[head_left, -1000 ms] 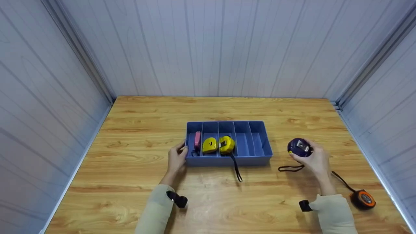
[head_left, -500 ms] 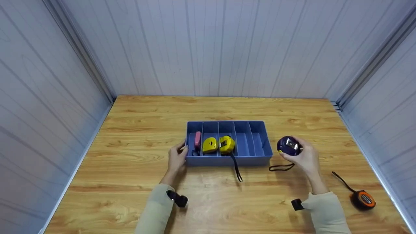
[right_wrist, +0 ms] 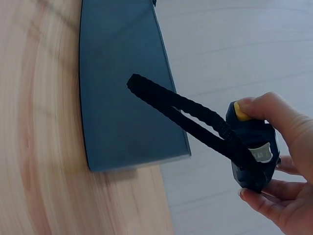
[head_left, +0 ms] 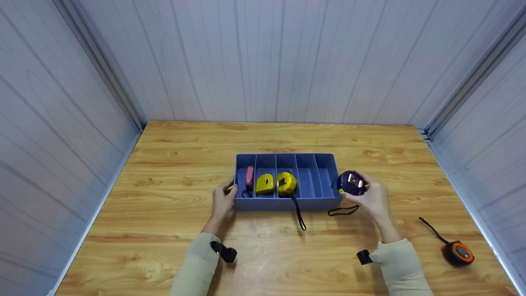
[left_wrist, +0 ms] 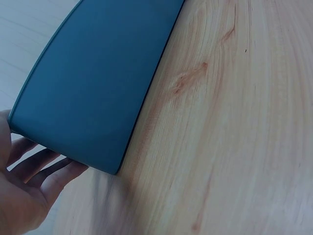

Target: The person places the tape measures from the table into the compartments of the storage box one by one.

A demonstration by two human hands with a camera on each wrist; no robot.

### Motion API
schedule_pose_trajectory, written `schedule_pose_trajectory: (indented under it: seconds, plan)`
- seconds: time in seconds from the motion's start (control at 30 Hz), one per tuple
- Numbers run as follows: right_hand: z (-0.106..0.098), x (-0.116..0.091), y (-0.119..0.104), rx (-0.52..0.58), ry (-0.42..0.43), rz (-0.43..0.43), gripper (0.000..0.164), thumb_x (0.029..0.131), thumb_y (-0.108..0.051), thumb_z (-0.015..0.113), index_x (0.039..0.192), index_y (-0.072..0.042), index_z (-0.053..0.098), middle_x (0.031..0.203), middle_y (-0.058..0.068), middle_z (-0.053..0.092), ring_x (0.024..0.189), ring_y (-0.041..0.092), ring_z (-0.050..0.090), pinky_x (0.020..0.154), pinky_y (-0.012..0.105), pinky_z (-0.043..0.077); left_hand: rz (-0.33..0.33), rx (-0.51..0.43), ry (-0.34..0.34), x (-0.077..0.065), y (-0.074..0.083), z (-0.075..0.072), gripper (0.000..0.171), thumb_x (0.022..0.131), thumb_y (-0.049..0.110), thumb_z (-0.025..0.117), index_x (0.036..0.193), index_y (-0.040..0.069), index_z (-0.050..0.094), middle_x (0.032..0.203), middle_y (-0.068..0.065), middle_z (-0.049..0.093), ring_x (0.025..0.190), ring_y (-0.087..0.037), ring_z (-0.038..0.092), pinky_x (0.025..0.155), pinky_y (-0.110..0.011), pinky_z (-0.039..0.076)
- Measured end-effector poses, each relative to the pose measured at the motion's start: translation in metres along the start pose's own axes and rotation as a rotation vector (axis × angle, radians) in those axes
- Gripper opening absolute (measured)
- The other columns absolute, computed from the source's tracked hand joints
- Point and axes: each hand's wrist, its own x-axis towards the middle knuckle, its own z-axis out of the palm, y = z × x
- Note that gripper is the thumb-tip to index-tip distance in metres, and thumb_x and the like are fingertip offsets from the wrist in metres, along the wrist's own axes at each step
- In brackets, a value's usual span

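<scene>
A blue divided tray (head_left: 287, 204) stands on the table. At its left end my left hand (head_left: 222, 202) holds on, thumb by the top rim and fingers (left_wrist: 57, 172) against the end wall. Off the tray's right end, my right hand (head_left: 376, 198) grips a dark purple tape measure (head_left: 350, 183) between thumb and fingers. Its black wrist strap (right_wrist: 181, 110) dangles, and the thumb lies on a yellow button (right_wrist: 241, 111). From the left, separate compartments hold a pink tape measure (head_left: 250, 177), a flat yellow tape measure (head_left: 265, 183) and a rounder yellow tape measure (head_left: 287, 183).
An orange and black tape measure (head_left: 458, 253) lies at the table's right, its strap pointing up and left. The yellow tape's black strap (head_left: 299, 213) hangs over the tray's front wall. Pale panelled walls (head_left: 263, 61) surround the wooden table (head_left: 185, 164).
My right hand has carried the purple tape measure leftward, from well right of the tray to right beside its right end. The left hand and the tray have stayed put.
</scene>
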Motion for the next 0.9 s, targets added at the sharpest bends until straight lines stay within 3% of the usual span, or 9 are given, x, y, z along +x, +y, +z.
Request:
schedule_pose_trajectory:
  seconds: [0.1, 0.33, 0.43, 0.6, 0.8, 0.9]
  plan:
    - [0.005, 0.002, -0.004, 0.019, -0.015, 0.006, 0.069, 0.052, -0.014, 0.084, 0.111, 0.008, 0.057, 0.104, 0.025, 0.058, 0.095, 0.038, 0.052, 0.08, 0.048, 0.041, 0.002, -0.013, -0.004, 0.001, -0.001, 0.0, 0.039, 0.085, 0.003, 0.05, 0.125, 0.0, 0.049, 0.116, -0.021, 0.054, 0.092, -0.032, 0.054, 0.045, -0.019, 0.039]
    - [0.014, 0.007, -0.012, 0.053, -0.042, 0.019, 0.069, 0.052, -0.015, 0.084, 0.112, 0.005, 0.058, 0.104, 0.024, 0.059, 0.092, 0.035, 0.055, 0.076, 0.045, 0.045, 0.009, 0.001, -0.003, 0.001, -0.001, 0.001, 0.039, 0.086, 0.003, 0.05, 0.125, -0.001, 0.049, 0.117, -0.015, 0.055, 0.1, -0.03, 0.053, 0.067, -0.029, 0.048]
    - [0.018, 0.009, -0.014, 0.067, -0.032, -0.005, 0.069, 0.051, -0.016, 0.084, 0.111, 0.006, 0.058, 0.104, 0.024, 0.059, 0.095, 0.036, 0.055, 0.08, 0.046, 0.043, 0.0, -0.017, -0.01, 0.001, 0.0, 0.001, 0.04, 0.086, 0.002, 0.05, 0.126, 0.0, 0.048, 0.118, -0.016, 0.054, 0.1, -0.031, 0.052, 0.065, -0.028, 0.047]
    - [0.025, 0.013, -0.018, 0.068, -0.017, -0.032, 0.068, 0.05, -0.016, 0.085, 0.11, 0.005, 0.059, 0.102, 0.022, 0.06, 0.092, 0.034, 0.055, 0.078, 0.044, 0.044, 0.019, 0.0, -0.027, -0.002, 0.003, -0.001, 0.039, 0.087, 0.004, 0.05, 0.125, 0.0, 0.048, 0.118, -0.02, 0.053, 0.094, -0.034, 0.053, 0.049, -0.021, 0.042]
    - [0.032, 0.018, -0.024, 0.078, -0.036, -0.024, 0.068, 0.051, -0.016, 0.085, 0.111, 0.004, 0.059, 0.102, 0.022, 0.06, 0.088, 0.032, 0.055, 0.07, 0.042, 0.047, 0.048, 0.005, -0.047, -0.011, 0.022, -0.002, 0.039, 0.086, 0.0, 0.049, 0.124, -0.006, 0.047, 0.116, -0.026, 0.051, 0.085, -0.032, 0.055, 0.046, -0.019, 0.04]
    - [0.037, 0.02, -0.028, 0.093, -0.056, -0.022, 0.069, 0.053, -0.016, 0.084, 0.113, 0.004, 0.058, 0.106, 0.023, 0.059, 0.094, 0.033, 0.054, 0.076, 0.043, 0.045, 0.058, 0.027, -0.043, -0.008, 0.017, -0.002, 0.039, 0.086, 0.002, 0.049, 0.124, -0.006, 0.047, 0.115, -0.026, 0.052, 0.08, -0.03, 0.055, 0.042, -0.018, 0.037]
